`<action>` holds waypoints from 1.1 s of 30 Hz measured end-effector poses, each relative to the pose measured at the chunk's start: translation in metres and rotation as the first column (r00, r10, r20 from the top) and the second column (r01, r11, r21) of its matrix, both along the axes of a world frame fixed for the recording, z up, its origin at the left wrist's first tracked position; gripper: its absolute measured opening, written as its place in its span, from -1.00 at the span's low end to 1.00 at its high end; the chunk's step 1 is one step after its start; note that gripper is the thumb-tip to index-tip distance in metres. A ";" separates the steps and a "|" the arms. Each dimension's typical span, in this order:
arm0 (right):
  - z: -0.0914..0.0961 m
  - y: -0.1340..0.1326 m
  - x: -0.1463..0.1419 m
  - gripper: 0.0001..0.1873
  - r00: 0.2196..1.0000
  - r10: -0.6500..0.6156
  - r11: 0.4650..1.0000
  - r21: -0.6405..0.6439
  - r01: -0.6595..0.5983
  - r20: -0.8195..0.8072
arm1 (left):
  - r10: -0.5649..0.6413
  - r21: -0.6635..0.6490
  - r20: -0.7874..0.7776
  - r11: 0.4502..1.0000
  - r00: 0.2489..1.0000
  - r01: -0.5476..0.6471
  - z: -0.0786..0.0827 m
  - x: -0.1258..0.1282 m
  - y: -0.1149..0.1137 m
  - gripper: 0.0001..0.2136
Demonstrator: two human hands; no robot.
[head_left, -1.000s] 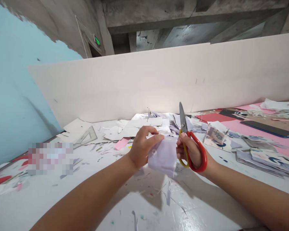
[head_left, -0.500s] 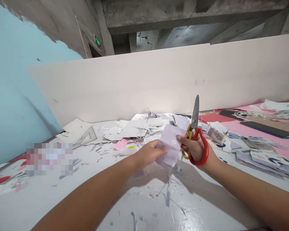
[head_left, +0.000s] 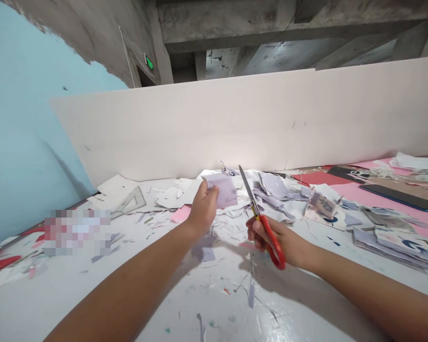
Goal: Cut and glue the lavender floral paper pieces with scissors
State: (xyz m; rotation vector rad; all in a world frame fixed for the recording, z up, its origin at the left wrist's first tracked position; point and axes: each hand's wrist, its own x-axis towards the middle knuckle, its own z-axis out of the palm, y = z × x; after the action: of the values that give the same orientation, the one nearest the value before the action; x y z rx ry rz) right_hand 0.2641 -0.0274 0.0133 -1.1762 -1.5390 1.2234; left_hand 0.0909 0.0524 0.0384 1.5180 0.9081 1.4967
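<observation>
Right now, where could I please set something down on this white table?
The white tabletop is bare left of the left forearm, below the clear plastic set square. Paper offcuts crowd the back; printed sheets the right.

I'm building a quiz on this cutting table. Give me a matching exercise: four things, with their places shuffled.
1 scissors
2 lilac paper piece
3 set square
4 dark tablet

a far right on the table
b in the left hand
c in the right hand
d lying flat, left of both hands

Pairs: 1-c, 2-b, 3-d, 4-a
</observation>
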 end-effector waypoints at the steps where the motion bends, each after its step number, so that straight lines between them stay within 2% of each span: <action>1: 0.003 -0.003 -0.002 -0.62 0.999 0.032 0.999 -0.002 -0.032 0.004 | 0.008 0.012 0.000 1.000 1.000 -0.008 0.002 -0.001 0.001 -0.81; 5: 0.010 -0.004 -0.004 -0.66 0.997 0.047 0.999 -0.019 -0.049 -0.067 | 0.001 0.099 0.000 0.995 1.000 -0.001 0.012 -0.005 -0.001 -0.75; 9: 0.005 0.000 -0.001 -0.61 0.993 0.002 0.999 -0.034 -0.005 -0.116 | -0.063 0.116 -0.012 0.991 0.998 0.064 0.018 -0.006 -0.008 -0.71; 13: -0.002 -0.002 0.005 -0.49 0.996 0.075 0.996 -0.041 -0.077 -0.052 | -0.067 0.128 0.002 0.990 0.998 0.066 0.021 -0.004 -0.013 -0.72; 15: -0.004 -0.003 0.006 -0.43 0.993 0.101 0.995 0.023 -0.102 0.053 | -0.046 0.131 0.004 0.990 0.999 0.045 0.021 -0.003 -0.015 -0.73; 17: -0.005 -0.005 0.005 -0.41 0.984 0.073 0.985 0.145 -0.097 0.161 | -0.054 0.120 0.003 0.991 0.999 0.053 0.021 -0.001 -0.016 -0.73; 19: -0.006 -0.005 0.003 -0.42 0.978 0.015 0.967 0.247 -0.067 0.208 | -0.075 0.092 -0.001 0.993 0.997 0.074 0.021 0.000 -0.018 -0.71; 21: -0.006 -0.005 0.000 -0.43 0.976 -0.042 0.960 0.280 -0.019 0.213 | -0.101 0.047 -0.003 0.994 0.995 0.101 0.020 0.001 -0.020 -0.66; 27: -0.005 -0.006 -0.005 -0.42 0.978 -0.090 0.972 0.231 0.044 0.190 | -0.186 -0.044 0.014 0.981 0.982 0.187 0.019 0.004 -0.023 -0.59; 33: -0.007 -0.009 -0.005 -0.46 0.971 -0.088 0.985 0.167 0.051 0.222 | -0.133 -0.020 0.058 0.991 0.989 0.135 0.019 0.006 -0.024 -0.56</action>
State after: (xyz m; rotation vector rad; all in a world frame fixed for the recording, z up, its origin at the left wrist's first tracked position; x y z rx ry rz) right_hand 0.2594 -0.0359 0.0061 -1.2872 -1.7154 0.9238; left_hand 0.0966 0.0285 0.0570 1.4824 0.7733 1.4196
